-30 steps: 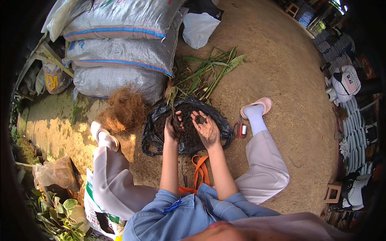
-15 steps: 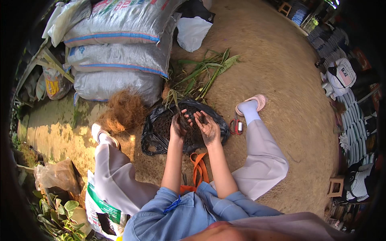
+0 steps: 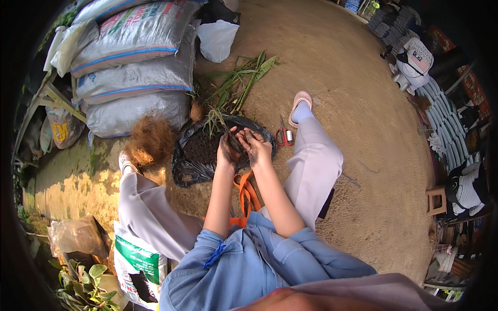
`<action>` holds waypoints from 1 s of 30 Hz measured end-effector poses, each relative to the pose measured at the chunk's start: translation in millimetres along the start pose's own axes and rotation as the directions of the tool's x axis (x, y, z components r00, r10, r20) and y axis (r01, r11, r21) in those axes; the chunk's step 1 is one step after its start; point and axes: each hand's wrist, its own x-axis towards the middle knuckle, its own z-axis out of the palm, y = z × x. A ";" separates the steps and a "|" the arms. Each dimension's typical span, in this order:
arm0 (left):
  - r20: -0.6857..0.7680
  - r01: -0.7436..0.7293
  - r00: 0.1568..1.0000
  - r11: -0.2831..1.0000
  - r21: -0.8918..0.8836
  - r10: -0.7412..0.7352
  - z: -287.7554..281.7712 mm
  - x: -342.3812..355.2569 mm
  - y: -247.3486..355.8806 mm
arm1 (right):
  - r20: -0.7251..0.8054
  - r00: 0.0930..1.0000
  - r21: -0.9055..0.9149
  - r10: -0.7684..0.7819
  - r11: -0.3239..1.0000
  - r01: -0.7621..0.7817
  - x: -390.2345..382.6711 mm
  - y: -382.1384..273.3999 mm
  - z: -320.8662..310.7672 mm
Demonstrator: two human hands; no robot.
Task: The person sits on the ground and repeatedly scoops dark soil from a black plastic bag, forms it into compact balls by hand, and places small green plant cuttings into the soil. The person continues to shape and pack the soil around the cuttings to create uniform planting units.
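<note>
My soiled left hand [image 3: 227, 147] grips the base of a small leafy plant [image 3: 213, 123], with dark matter at its roots. My right hand [image 3: 258, 149] is curled against it, fingers closing round a dark clump of soil that is partly hidden between the hands. Both are over a black plastic bag [image 3: 183, 171] holding dark soil [image 3: 202, 150]. Just right of the bag lie red-handled scissors [image 3: 281, 136] and a white spool [image 3: 289, 134]. A brown fibre mass [image 3: 148, 142] lies left of it, and an orange strap [image 3: 246, 194] below it.
Stacked grey sacks [image 3: 129, 78] stand at upper left, cut green leaves [image 3: 246, 78] beside them. My legs [image 3: 314, 171] are spread either side of the bag. A plastic stool [image 3: 436, 201] and piled goods [image 3: 436, 114] line the right; a white sack [image 3: 135, 254] and plants lie lower left.
My hands have drawn together, the right turning from open palm up to curled against the left. The view has shifted, and my right leg now appears nearer the bag.
</note>
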 end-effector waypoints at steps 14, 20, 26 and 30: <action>0.061 0.085 0.994 0.993 0.081 -0.090 19.1 -44.3 -11.9 | 0.065 0.992 0.082 -0.108 0.991 0.102 -39.0 -18.3 -14.2; 0.023 0.087 0.996 0.989 0.117 -0.090 30.5 -48.6 -8.4 | 0.099 0.991 0.040 -0.092 0.995 0.088 -30.0 -24.4 -18.7; 0.085 0.081 0.993 0.994 0.077 -0.087 25.9 -34.4 -4.4 | 0.103 0.991 -0.052 -0.081 0.995 0.086 -8.2 -31.7 -13.6; 0.134 0.095 0.986 0.995 0.002 -0.095 28.2 -19.4 3.0 | 0.172 0.983 0.084 -0.069 0.995 0.055 13.3 -32.4 -6.6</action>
